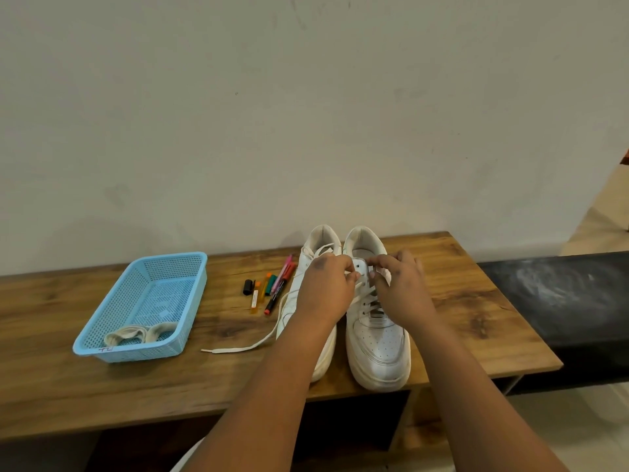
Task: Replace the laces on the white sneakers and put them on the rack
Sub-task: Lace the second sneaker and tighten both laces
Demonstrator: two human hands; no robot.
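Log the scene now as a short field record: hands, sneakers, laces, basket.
left hand: pinches lace at upper eyelets of right white sneaker
right hand: pinches lace there too
left white sneaker: beside it, loose white lace trailing onto wooden table
blue plastic basket: holds bundled cream laces
marker pens: between basket and sneakers

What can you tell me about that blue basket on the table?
The blue basket is a shallow rectangular tray that looks like plastic, with perforated mesh walls and floor and a solid rim. It sits upright on the wooden table, left of the markers and sneakers. Folded off-white laces lie in its near end. A small red mark shows on its front rim. Neither hand touches it.
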